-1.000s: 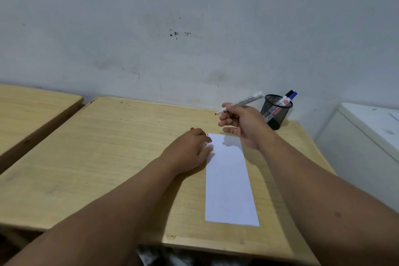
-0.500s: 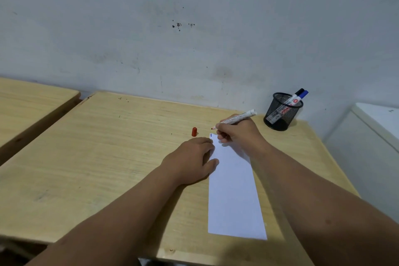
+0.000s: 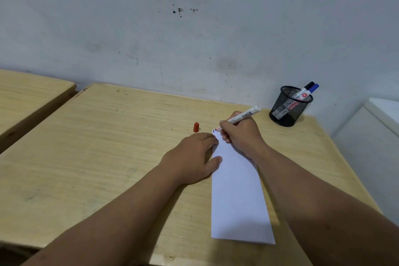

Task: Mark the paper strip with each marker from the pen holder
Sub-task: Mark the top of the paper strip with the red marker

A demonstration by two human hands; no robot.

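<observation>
A white paper strip lies lengthwise on the wooden desk. My right hand grips an uncapped white marker, its red tip touching the strip's far left corner beside a short dark mark. My left hand rests palm down, fingers spread, pressing the strip's left edge. The marker's red cap stands on the desk just beyond my left hand. A black mesh pen holder at the far right holds two capped markers, one black, one blue.
A grey stained wall runs right behind the desk. A second wooden desk stands to the left across a narrow gap. A white cabinet sits beside the desk's right edge.
My right hand came down from above the desk and set the marker tip on the strip's far corner. The red cap, hidden by my left hand before, now shows. The view shifted slightly.
</observation>
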